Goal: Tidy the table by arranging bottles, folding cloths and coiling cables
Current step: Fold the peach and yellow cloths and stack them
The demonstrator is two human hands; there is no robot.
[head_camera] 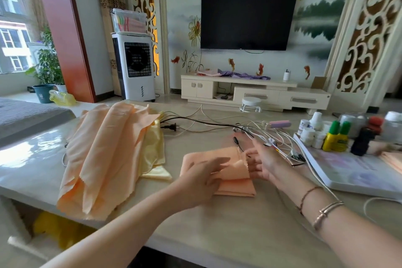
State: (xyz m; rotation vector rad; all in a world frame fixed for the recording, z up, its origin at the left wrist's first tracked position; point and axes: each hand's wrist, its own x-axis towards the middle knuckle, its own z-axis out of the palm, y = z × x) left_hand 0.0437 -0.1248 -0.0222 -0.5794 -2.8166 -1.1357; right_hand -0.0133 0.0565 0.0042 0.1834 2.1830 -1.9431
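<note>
Table (beige, glossy), cloths, cables, television

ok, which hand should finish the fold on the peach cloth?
Probably right. The right hand is at the lifted flap on the right edge of the folded peach cloth, fingers open, ready to flip it over. The left hand lies flat on the cloth and can pin it.

A small peach cloth lies folded in the middle of the frame. A big heap of peach and yellow cloths sits left. Tangled cables lie behind. Bottles stand at the right.
</note>
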